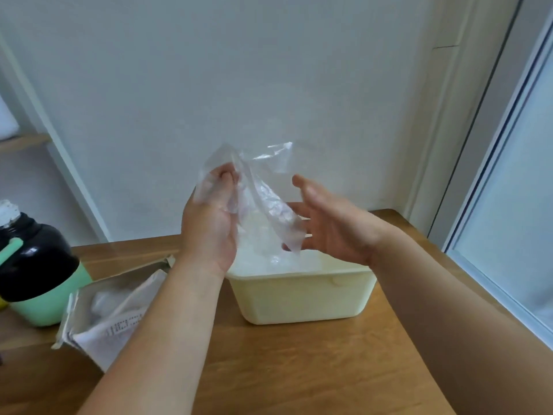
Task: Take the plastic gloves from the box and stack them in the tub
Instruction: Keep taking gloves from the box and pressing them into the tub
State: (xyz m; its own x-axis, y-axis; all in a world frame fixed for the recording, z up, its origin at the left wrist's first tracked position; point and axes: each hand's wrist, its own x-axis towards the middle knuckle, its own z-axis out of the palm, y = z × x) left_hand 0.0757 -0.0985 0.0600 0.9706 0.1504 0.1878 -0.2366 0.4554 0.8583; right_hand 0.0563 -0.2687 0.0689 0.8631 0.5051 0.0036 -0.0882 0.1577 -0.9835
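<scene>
I take this for a room in a home rather than a lab or workshop. A wooden table [299, 369] fills a corner. A plain white wall [239, 70] rises behind it, and a pale-framed window [514, 205], or perhaps a sliding glass door, runs along its right edge. A mint-green bottle [39, 265] with a black lid stands at the table's left end, with a small wooden shelf [24, 142] beyond that end. A cream plastic tub [302, 298] sits mid-table.
</scene>
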